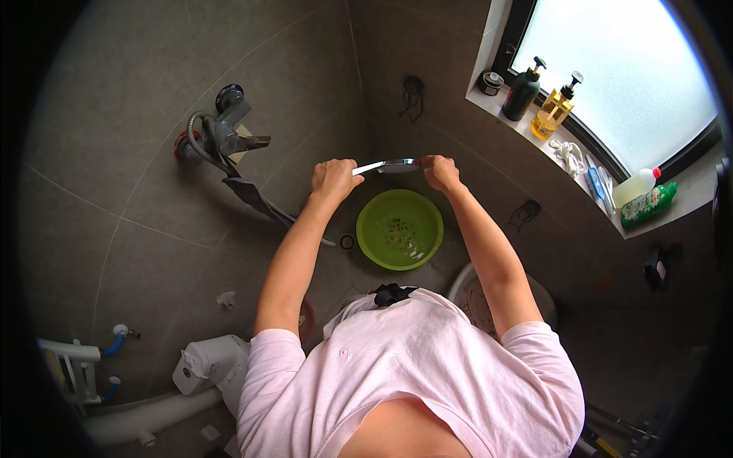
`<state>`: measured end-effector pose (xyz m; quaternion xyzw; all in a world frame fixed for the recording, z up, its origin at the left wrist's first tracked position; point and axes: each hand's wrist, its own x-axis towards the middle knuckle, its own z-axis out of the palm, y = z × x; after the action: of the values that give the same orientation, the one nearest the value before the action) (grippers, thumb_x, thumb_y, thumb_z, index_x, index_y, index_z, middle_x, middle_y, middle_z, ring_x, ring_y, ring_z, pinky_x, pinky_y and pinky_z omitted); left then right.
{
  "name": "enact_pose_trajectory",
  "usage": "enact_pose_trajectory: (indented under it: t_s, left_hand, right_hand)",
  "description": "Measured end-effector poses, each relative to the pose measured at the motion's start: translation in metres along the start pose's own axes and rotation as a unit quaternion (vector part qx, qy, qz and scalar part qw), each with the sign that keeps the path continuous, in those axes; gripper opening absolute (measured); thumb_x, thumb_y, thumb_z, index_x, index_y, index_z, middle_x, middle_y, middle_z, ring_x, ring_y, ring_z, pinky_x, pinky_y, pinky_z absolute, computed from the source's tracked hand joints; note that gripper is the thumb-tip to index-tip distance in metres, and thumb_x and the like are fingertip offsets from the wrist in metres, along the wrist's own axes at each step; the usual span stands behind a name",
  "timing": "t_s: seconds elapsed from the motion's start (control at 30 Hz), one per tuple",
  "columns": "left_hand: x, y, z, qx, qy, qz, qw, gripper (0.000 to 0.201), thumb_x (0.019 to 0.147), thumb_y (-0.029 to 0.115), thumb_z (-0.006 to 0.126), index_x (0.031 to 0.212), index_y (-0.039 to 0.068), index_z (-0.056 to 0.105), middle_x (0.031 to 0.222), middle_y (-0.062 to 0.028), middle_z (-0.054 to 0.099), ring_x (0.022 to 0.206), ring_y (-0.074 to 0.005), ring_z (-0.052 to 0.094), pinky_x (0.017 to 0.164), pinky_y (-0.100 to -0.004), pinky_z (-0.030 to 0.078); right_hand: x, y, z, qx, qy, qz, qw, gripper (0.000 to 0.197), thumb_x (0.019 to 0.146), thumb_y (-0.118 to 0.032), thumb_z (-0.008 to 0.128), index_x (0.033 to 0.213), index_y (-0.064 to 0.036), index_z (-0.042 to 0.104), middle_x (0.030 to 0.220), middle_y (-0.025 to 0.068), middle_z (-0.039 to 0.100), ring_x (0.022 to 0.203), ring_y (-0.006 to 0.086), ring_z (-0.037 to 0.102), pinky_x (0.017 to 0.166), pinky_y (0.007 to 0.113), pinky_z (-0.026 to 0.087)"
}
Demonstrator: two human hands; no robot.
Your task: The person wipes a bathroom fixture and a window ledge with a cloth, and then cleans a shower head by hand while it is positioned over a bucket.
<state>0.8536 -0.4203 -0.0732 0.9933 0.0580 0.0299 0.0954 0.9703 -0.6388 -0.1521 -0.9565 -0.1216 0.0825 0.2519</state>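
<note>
A shower head [400,164] with a white handle and a chrome-rimmed round head is held out in front of me, roughly level. My left hand [334,180] is closed around its handle. Fingers of my right hand [442,173] are bent and pinch the far rim of the head at its right side. Below and slightly nearer, a green basin [400,256] stands on the floor with a printed pattern at its bottom and a wet shine. I cannot make out any spray.
A wall tap [229,137] with a hose is at the left. The window sill at the right holds a black pump bottle [522,95], an amber pump bottle [551,116] and a green bottle [649,204]. A floor drain [347,243] lies beside the basin; a pale tub [461,284] is partly behind my right arm.
</note>
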Motion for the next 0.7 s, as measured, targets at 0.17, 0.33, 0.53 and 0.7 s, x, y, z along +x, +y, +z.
enact_pose_trajectory:
  t_s: [0.17, 0.33, 0.53, 0.7]
  left_hand:
    - [0.0, 0.004, -0.009, 0.009, -0.02, -0.01, 1.0, 0.024, 0.074, 0.031, 0.07, 0.085, 0.009, 0.066, 0.081, -0.0131, 0.066, 0.081, -0.0297, 0.063, 0.073, -0.0396, 0.048]
    - [-0.002, -0.002, -0.007, -0.021, -0.041, -0.022, 0.999, 0.025, 0.075, 0.031, 0.069, 0.087, 0.009, 0.067, 0.081, -0.0135, 0.066, 0.082, -0.0306, 0.063, 0.072, -0.0402, 0.048]
    - [-0.004, -0.04, 0.059, -0.395, -0.061, -0.141, 0.906, 0.026, 0.081, 0.028, 0.065, 0.088, 0.002, 0.064, 0.072, -0.0088, 0.064, 0.066, -0.0138, 0.062, 0.062, -0.0279, 0.048]
    - [-0.012, -0.046, 0.102, -0.625, 0.001, -0.159, 0.764, 0.026, 0.088, 0.028, 0.059, 0.092, 0.002, 0.062, 0.079, -0.0023, 0.061, 0.066, -0.0087, 0.055, 0.062, -0.0233, 0.048]
  right_hand:
    - [-0.003, -0.005, -0.004, 0.005, -0.021, 0.026, 0.999, 0.033, 0.078, -0.011, 0.049, 0.103, -0.0228, 0.067, 0.11, 0.0071, 0.061, 0.109, 0.0281, 0.051, 0.092, 0.039, 0.043]
    - [0.001, 0.003, 0.004, 0.014, -0.007, -0.01, 1.0, 0.034, 0.078, -0.012, 0.051, 0.108, -0.0221, 0.064, 0.114, 0.008, 0.059, 0.109, 0.0303, 0.051, 0.091, 0.039, 0.043]
    - [-0.01, -0.006, 0.008, 0.108, 0.182, -0.102, 0.972, 0.037, 0.077, -0.019, 0.06, 0.113, -0.0171, 0.061, 0.116, 0.0142, 0.056, 0.108, 0.0335, 0.051, 0.09, 0.041, 0.043]
    - [-0.035, -0.029, 0.022, 0.212, 0.012, -0.113, 0.971, 0.032, 0.08, -0.025, 0.06, 0.105, -0.0056, 0.064, 0.098, 0.0158, 0.065, 0.093, 0.0283, 0.062, 0.082, 0.036, 0.047]
